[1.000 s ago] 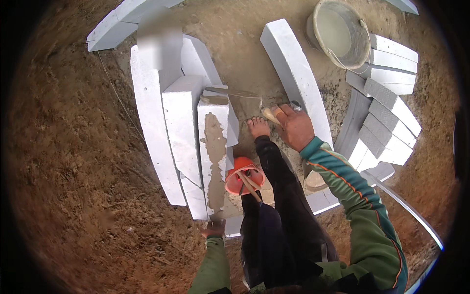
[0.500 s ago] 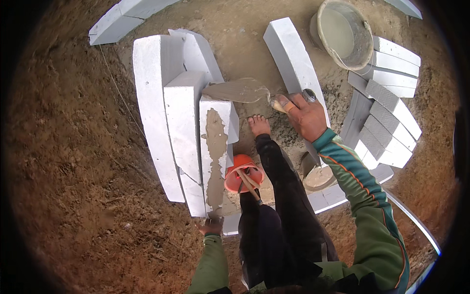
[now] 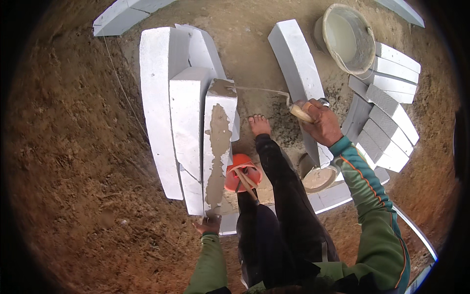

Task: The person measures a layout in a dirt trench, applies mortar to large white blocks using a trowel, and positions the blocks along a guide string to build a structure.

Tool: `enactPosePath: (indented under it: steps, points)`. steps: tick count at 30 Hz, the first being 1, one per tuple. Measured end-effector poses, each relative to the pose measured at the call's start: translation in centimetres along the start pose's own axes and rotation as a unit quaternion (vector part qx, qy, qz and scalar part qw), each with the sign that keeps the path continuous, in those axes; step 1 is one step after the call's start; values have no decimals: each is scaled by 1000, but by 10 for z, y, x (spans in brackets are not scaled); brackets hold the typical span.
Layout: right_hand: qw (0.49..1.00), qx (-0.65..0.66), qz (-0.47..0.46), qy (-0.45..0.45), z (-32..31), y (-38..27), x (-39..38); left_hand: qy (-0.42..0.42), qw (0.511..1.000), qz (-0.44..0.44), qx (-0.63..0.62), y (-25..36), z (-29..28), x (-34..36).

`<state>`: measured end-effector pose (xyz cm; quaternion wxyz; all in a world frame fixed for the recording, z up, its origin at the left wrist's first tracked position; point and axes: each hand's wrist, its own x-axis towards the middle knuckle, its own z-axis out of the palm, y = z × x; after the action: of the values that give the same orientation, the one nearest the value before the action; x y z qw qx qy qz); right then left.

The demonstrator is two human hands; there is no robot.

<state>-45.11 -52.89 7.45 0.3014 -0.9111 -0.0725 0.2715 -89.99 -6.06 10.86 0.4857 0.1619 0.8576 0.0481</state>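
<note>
— How many blocks does the person work on?
— One white block (image 3: 219, 147), its top smeared with rough grey mortar, beside three more standing.
— The hands?
— The right hand (image 3: 320, 122) is clenched on a wooden-handled trowel (image 3: 259, 90) reaching the block's far end; the left hand (image 3: 209, 224) rests fingers-spread on its near end. Two round buckets (image 3: 345, 36) sit right.

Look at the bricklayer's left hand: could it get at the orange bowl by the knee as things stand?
Probably yes. The left hand rests at the near end of the mortar-smeared block, and the orange bowl sits just beside it with nothing between them.
</note>
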Motion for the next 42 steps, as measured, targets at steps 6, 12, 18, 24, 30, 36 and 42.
enactPosePath:
  steps: [6, 12, 18, 24, 30, 36, 42]
  points:
    - [999, -10, -1, 34, 40, -23, 19, -1, 1000, -5, 9, -2, 5, 0]
    - [992, 22, -27, 122, 42, -57, -71, -18, 1000, -16, -7, 2, -5, 2]
    - [996, 40, 57, 64, 34, -35, -229, -125, 989, -5, 74, -1, -42, 56]
    - [960, 155, 182, 143, 87, -75, -333, -311, 945, -86, 57, -6, -37, 76]
    - [953, 47, -39, 298, 137, -99, -137, -316, 943, -80, 70, -13, -15, 63]
    - [979, -41, 7, 202, 184, -72, -56, -293, 948, -50, 109, -6, -15, 89]
    - [975, -41, 55, 209, 177, -24, -138, -310, 940, -69, 123, -12, -18, 103]
